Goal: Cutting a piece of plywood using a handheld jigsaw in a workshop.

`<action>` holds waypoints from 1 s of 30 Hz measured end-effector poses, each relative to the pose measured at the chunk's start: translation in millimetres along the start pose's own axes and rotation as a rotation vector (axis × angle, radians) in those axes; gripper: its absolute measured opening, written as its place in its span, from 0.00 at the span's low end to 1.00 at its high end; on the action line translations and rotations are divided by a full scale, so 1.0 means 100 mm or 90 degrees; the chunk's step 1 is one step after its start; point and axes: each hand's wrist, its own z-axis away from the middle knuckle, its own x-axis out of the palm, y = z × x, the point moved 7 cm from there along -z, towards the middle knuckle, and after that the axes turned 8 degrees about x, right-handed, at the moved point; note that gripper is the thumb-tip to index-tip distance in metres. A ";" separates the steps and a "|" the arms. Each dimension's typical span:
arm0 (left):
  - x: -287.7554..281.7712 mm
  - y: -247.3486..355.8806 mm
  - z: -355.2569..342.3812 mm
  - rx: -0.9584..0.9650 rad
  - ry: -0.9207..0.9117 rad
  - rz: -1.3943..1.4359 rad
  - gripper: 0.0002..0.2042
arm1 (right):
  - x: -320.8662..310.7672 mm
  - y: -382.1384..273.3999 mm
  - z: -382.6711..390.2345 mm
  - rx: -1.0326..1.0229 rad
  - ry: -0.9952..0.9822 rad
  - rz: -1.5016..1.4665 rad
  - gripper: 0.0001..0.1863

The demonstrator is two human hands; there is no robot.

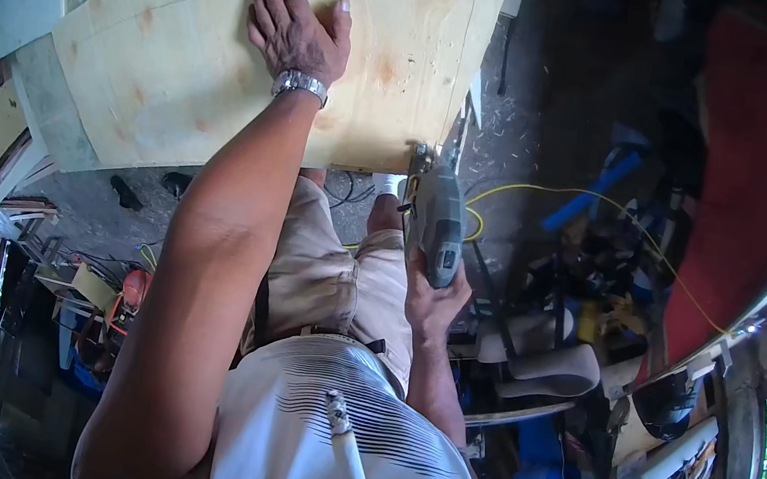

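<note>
My left hand [301, 34] lies flat on a pale plywood sheet [199, 75], fingers stretched toward the far side and thumb apart. Pencil-like lines run across the wood near it. A metal-band watch sits on that wrist. At the sheet's near right corner is a grey jigsaw [441, 224], its metal front end against the wood's edge. My right hand [437, 298] is wrapped round the rear of the jigsaw's body. Where the blade meets the wood is too small to make out.
A yellow cord [572, 191] loops from beside the jigsaw toward the right. Shavings speckle the dark floor [510, 139]. A large red panel [753, 188] stands at the right, with cluttered parts and a grey padded seat [548, 371] nearby. A cigarette [353, 465] juts into the lower foreground.
</note>
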 end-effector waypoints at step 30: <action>0.01 0.00 -0.01 0.017 0.012 -0.023 0.39 | 0.00 0.04 -0.03 0.018 0.030 -0.012 0.14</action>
